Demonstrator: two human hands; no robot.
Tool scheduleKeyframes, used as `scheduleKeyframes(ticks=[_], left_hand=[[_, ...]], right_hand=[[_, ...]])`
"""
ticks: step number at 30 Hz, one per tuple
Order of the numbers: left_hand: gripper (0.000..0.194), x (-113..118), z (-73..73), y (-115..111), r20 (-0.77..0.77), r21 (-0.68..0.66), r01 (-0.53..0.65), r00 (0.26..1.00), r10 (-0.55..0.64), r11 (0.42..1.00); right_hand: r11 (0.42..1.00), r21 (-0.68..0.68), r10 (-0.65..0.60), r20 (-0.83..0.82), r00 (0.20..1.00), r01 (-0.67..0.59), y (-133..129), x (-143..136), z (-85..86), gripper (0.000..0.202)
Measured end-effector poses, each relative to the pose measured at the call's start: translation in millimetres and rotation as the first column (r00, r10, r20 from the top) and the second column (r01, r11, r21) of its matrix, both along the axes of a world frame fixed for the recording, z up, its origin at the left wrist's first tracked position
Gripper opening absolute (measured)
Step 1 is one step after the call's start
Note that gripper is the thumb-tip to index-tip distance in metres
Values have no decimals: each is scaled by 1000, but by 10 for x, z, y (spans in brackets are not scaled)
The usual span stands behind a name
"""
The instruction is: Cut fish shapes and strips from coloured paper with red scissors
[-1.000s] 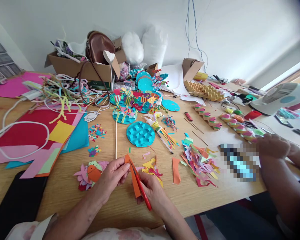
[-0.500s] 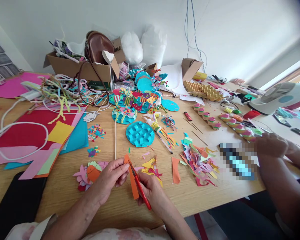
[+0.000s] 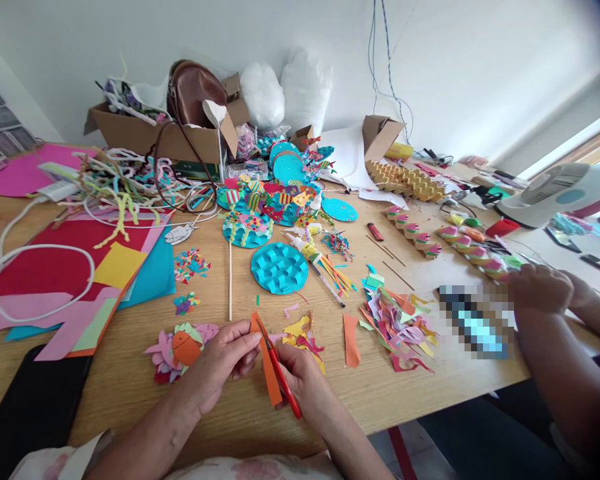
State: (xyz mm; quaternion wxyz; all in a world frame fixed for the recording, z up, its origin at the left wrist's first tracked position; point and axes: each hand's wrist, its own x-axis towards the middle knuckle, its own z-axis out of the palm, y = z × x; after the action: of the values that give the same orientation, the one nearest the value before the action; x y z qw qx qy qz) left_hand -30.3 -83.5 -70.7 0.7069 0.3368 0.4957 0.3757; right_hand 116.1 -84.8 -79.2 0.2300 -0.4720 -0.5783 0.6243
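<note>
My left hand (image 3: 235, 350) pinches the upper end of an orange paper strip (image 3: 271, 379) between thumb and fingers. In my right hand (image 3: 300, 373) is a pair of red-handled scissors (image 3: 285, 387), its blades pointing up and lying against the strip. Left of my hands lies a small pile of paper fish cutouts (image 3: 187, 348), an orange one on top. Yellow and red paper scraps (image 3: 303, 337) lie just beyond my right hand. A separate orange paper piece (image 3: 351, 341) rests to the right, beside a heap of mixed paper strips (image 3: 397, 320).
A round blue paper piece (image 3: 280, 268) lies ahead, near a glue bottle (image 3: 305, 248) and a pen (image 3: 331, 285). Coloured sheets (image 3: 50, 260) and a black phone-like object (image 3: 35, 400) are at left. Another person's hands (image 3: 543, 288) rest at the right. A cardboard box (image 3: 155, 137) stands behind.
Almost nothing differs. My left hand and the top of the orange strip have shifted very slightly; the scissors stay against the paper.
</note>
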Motion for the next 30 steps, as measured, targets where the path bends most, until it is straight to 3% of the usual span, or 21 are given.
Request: scheduleKeyframes(ticks=[5,12,26,30], left_hand=[[26,22,3,-7,-26,21,29,999,-28,999],[24,40,26,-1,-25,11,19,1000,-19,1000],[23,40,4,-6,-23,-34,9,1000,-10,999],[24,32,17,-1,40,-17,-49,998,49,999]], right_hand=[[994,107,-15,11,1000,14,24,-8,34,44],[999,46,-5,3,1000,5,25,-25,76,43],[997,74,11,15,1000,-12,43,-2,19,43],[999,-15,-34,-56,998,33,52,36,-37,40]])
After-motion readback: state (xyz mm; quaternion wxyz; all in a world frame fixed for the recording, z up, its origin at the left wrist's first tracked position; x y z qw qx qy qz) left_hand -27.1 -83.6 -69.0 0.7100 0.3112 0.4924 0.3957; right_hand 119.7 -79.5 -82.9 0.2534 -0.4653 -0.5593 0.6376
